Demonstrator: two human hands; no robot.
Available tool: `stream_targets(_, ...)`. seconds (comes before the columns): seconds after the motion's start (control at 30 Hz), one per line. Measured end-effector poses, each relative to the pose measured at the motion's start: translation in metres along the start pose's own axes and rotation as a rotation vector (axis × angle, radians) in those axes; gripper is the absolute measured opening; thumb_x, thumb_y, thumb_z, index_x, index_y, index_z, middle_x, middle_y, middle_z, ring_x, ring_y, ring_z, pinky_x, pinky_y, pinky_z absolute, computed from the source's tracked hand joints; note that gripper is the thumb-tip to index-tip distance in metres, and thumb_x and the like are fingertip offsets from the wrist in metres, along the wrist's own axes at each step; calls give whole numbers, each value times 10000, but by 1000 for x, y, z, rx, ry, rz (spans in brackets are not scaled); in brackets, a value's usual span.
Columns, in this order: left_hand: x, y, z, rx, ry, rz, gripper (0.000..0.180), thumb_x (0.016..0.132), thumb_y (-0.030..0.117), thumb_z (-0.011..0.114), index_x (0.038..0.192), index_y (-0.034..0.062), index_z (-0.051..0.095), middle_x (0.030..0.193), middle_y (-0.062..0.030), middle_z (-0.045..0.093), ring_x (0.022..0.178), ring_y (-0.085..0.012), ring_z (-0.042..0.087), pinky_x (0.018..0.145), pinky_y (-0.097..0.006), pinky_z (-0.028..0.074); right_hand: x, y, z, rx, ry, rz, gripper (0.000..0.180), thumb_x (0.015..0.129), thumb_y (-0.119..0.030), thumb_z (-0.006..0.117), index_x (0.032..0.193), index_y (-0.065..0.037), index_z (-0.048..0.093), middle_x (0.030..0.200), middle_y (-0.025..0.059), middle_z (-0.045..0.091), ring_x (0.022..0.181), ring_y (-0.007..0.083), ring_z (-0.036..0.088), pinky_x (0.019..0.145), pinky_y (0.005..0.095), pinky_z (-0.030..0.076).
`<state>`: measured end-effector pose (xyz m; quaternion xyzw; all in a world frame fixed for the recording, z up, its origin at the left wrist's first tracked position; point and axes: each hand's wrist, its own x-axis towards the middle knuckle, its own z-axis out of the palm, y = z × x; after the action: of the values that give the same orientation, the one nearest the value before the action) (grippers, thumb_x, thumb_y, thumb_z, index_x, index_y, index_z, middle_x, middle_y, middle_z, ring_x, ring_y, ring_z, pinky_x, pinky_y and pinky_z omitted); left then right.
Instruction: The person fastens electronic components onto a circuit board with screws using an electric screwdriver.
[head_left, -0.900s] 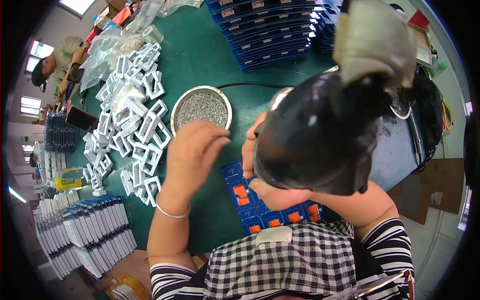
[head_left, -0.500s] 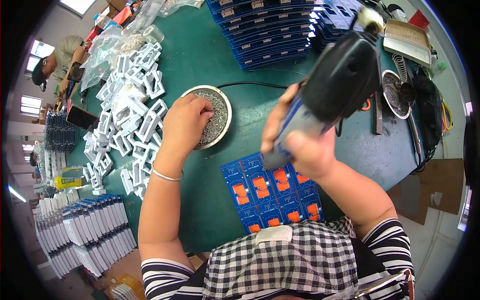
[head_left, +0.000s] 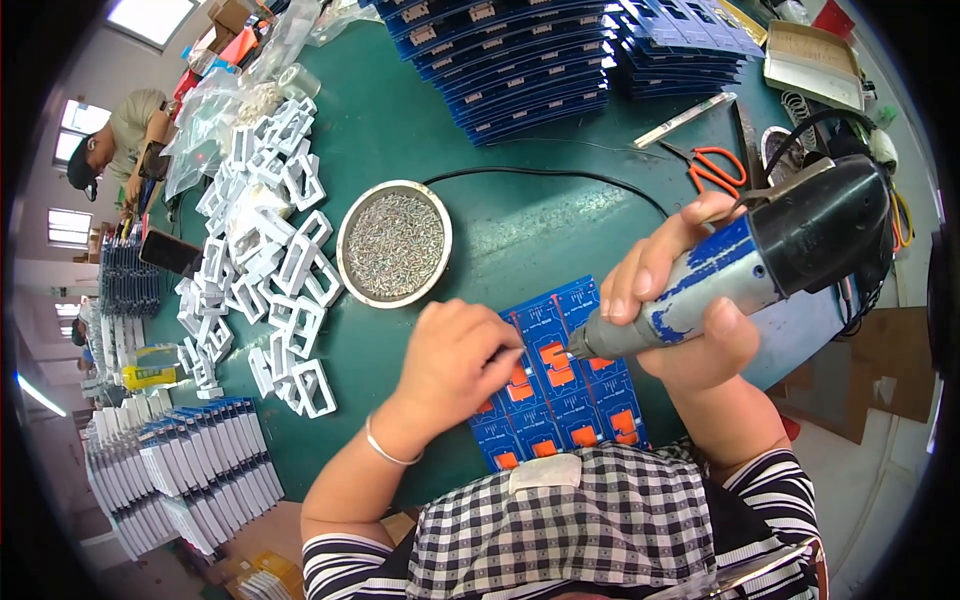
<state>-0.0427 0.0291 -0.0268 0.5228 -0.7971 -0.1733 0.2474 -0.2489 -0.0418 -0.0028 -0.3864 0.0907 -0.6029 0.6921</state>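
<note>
My right hand [head_left: 695,355] grips a grey, blue and black electric screwdriver [head_left: 740,270]. It is tilted, its tip pointing left and down at a blue circuit board panel [head_left: 590,405] with orange patches. Over the panel's left part, my left hand [head_left: 455,362] has its fingers pinched; what is between them, if anything, is hidden. The panel lies flat on the green table, close to my checked apron. Beyond my left hand stands a round metal bowl [head_left: 346,262] of small screws [head_left: 395,242].
White plastic frames [head_left: 270,260] lie heaped at left. Tall stacks of blue boards [head_left: 500,65] stand at the back. Orange-handled scissors [head_left: 718,170] and a black cable [head_left: 540,171] lie beyond the screwdriver. Another person [head_left: 130,135] works at far left.
My left hand has left the screw bowl and come back toward me over the panel. My right hand has swung the screwdriver from nearly upright to slanting, its tip over the panel.
</note>
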Motion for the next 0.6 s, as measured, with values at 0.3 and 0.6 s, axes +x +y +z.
stream_targets(0.3, 0, 1, 6, 36, -31, -8, 127, 700, 93, 700, 783, 82, 605, 767, -44, 569, 728, -236, 544, 667, -348, 414, -4, 8, -2, -10, 12, 22, 576, 761, -230, 686, 1190, -49, 346, 825, 126, 575, 703, 230, 618, 667, 340, 525)
stream_targets(0.6, 15, 9, -13, 109, -242, -19, 132, 731, 64, 660, 819, 55, 563, 768, -84, 555, 683, -289, 569, 595, -358, 474, -5, 10, -9, -17, 9, -32, 562, 766, -220, 678, 1190, -45, 354, 836, 125, 576, 702, 217, 618, 665, 328, 524)
